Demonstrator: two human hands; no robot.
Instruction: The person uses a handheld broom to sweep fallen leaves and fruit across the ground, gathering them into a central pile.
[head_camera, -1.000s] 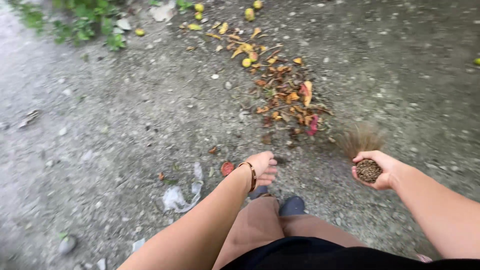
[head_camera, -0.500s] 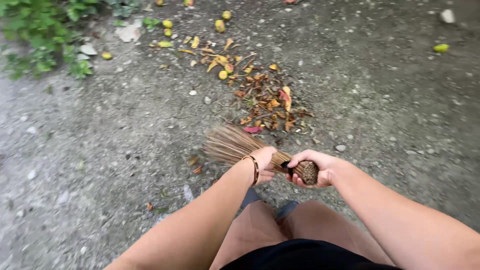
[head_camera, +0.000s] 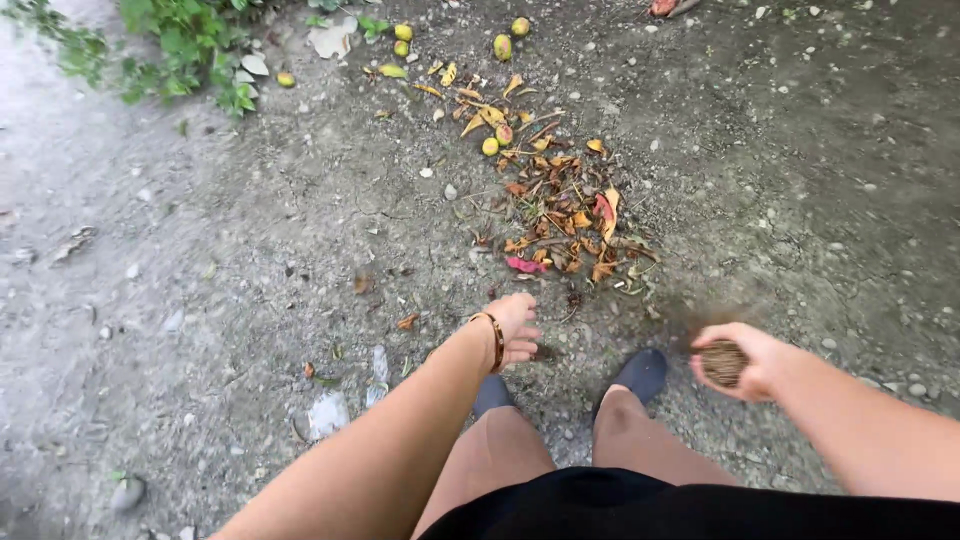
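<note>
My right hand (head_camera: 755, 360) grips the bound butt end of a stick broom (head_camera: 722, 362); its bristles point away from me and show only as a brown blur near the ground. My left hand (head_camera: 514, 326), with a thin bangle on the wrist, hangs loose with fingers slightly curled and holds nothing. Ahead of both hands lies a heap of dry orange, yellow and red leaves (head_camera: 565, 215) with small yellow-green fruits (head_camera: 491, 146) scattered at its far end.
Rough grey gravel ground (head_camera: 250, 250) stretches all round. Green plants (head_camera: 180, 50) grow at the top left. Pale scraps of litter (head_camera: 328, 412) lie to the left of my legs. My dark shoes (head_camera: 640, 375) stand just below the leaf heap.
The broom has swung from the left, in front of me, over to the right. My left hand has come off the broom and now hangs free. My right foot has stepped forward.
</note>
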